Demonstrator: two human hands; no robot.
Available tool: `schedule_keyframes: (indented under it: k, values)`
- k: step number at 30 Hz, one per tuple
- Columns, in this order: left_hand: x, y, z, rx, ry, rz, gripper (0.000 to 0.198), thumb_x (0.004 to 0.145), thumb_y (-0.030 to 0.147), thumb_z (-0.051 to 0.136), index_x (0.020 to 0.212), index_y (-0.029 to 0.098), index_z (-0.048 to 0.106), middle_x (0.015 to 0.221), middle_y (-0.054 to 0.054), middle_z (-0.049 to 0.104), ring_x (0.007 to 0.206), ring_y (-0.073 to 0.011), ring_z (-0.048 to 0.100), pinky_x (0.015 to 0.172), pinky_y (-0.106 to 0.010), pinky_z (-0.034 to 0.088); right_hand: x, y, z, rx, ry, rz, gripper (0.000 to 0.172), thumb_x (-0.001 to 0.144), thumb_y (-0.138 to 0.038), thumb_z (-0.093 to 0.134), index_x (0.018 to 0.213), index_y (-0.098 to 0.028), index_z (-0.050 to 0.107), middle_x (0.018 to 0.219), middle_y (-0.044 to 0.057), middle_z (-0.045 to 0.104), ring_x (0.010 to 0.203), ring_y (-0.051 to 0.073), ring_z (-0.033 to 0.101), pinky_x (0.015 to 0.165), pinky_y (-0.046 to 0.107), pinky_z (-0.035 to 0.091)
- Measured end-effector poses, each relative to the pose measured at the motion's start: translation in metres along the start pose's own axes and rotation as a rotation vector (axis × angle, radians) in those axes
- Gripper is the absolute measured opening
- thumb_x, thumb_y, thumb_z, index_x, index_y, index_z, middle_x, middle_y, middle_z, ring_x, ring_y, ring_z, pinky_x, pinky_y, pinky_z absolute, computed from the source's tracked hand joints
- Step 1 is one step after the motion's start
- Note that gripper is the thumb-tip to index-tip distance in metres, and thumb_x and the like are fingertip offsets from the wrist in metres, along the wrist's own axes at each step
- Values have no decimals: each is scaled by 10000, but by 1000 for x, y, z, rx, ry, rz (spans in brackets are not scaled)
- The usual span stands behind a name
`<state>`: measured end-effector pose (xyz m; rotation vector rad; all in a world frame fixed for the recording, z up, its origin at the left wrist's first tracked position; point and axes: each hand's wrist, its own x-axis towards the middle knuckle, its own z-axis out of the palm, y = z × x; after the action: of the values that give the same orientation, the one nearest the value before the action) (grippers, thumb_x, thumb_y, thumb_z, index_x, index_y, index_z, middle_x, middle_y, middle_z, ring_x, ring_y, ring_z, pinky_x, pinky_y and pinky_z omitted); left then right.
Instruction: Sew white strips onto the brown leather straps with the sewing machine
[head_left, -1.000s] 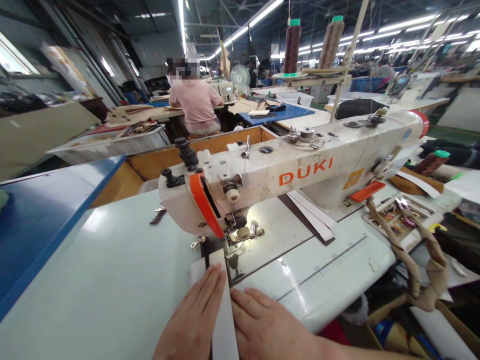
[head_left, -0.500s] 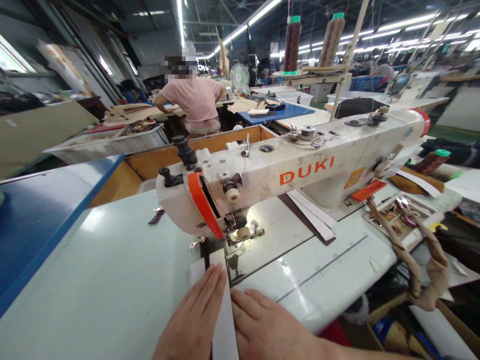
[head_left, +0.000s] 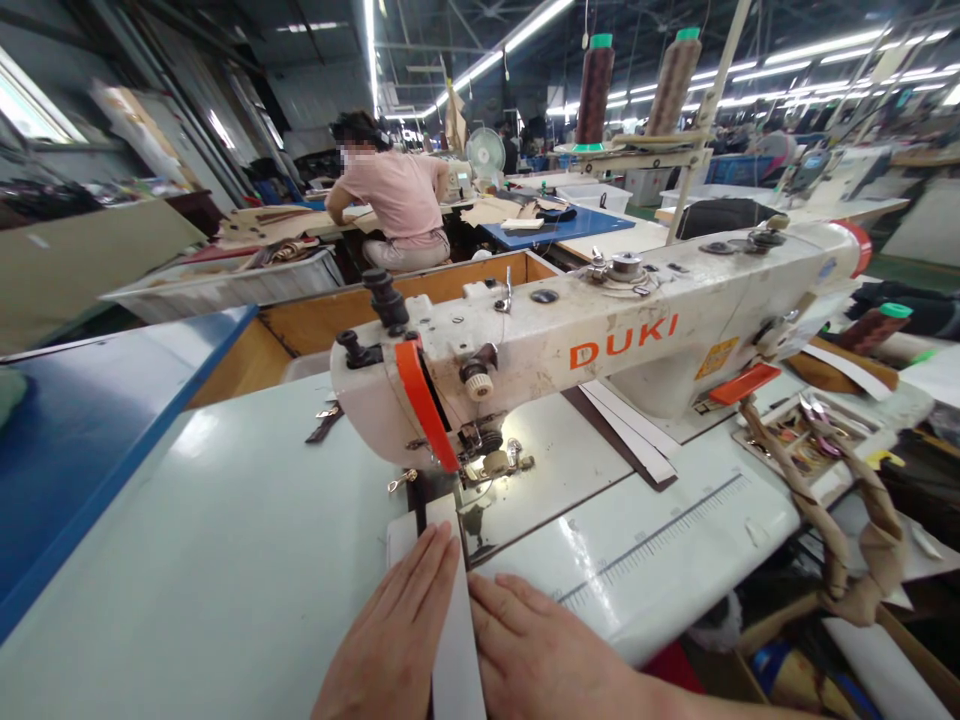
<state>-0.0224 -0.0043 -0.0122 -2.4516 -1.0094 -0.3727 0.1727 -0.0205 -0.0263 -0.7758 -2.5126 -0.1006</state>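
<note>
A white DUKI sewing machine [head_left: 600, 340] stands across the pale table [head_left: 225, 560]. A narrow white strip [head_left: 454, 620] runs from the bottom edge up to the presser foot [head_left: 491, 465]. My left hand [head_left: 397, 640] lies flat on the strip's left side, fingers together and stretched toward the needle. My right hand [head_left: 540, 655] lies flat on the table against the strip's right edge, fingers extended. Neither hand grips anything.
Loose white strips [head_left: 630, 430] lie under the machine arm. A tray of small tools [head_left: 810, 440] and tan webbing [head_left: 847, 540] sit at right. Two thread cones [head_left: 637, 85] stand behind. A blue board [head_left: 75, 440] borders the left. A person in pink [head_left: 397, 200] sits at a far table.
The view has shifted slightly right and down. Both hands stay flat beside the strip; the far person has leaned a little.
</note>
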Motion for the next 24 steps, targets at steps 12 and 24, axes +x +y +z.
schedule_keyframes:
  k: [12, 24]
  values:
    - [1, 0, 1, -3, 9, -1, 633, 897, 80, 270, 1504, 69, 93, 1294, -163, 603, 1150, -226, 603, 886, -328, 534, -3, -1, -2, 4, -5, -1, 313, 949, -338, 478, 1112, -112, 621, 1201, 107, 625, 1183, 259, 493, 1010, 343, 406]
    - [6, -2, -1, -38, -17, 2, 494, 791, 18, 343, 1233, 92, 552, 1248, -126, 643, 1152, -187, 601, 930, -289, 520, 4, 5, -31, 106, -242, -2, 377, 954, -332, 462, 1197, -73, 585, 1293, 134, 573, 1225, 266, 466, 1080, 368, 352]
